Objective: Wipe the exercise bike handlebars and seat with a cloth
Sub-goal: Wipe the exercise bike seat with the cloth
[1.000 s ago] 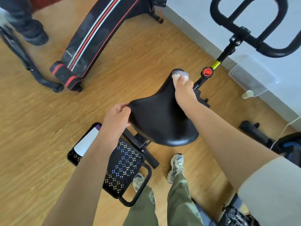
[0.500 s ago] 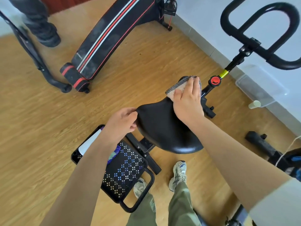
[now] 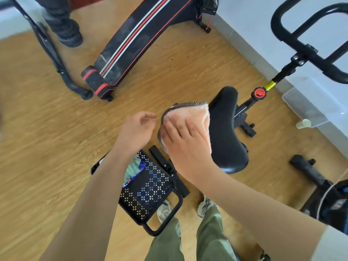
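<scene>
- Cloth: peach with a dark mesh edge, folded, lying against the side of the black seat that faces the left hand.
- Right hand: fingers stretched out flat, pressing the cloth to the seat, not curled round it.
- Left hand: in the air just beside the cloth, fingers loosely bent, holding nothing.
- Handlebars: black, upper right, well apart from both hands.
- Black perforated rack: below the forearms.

This looks like a home exercise room. An exercise bike stands on a wood-look floor beside a pale wall. A padded sit-up bench lies nearby.
</scene>
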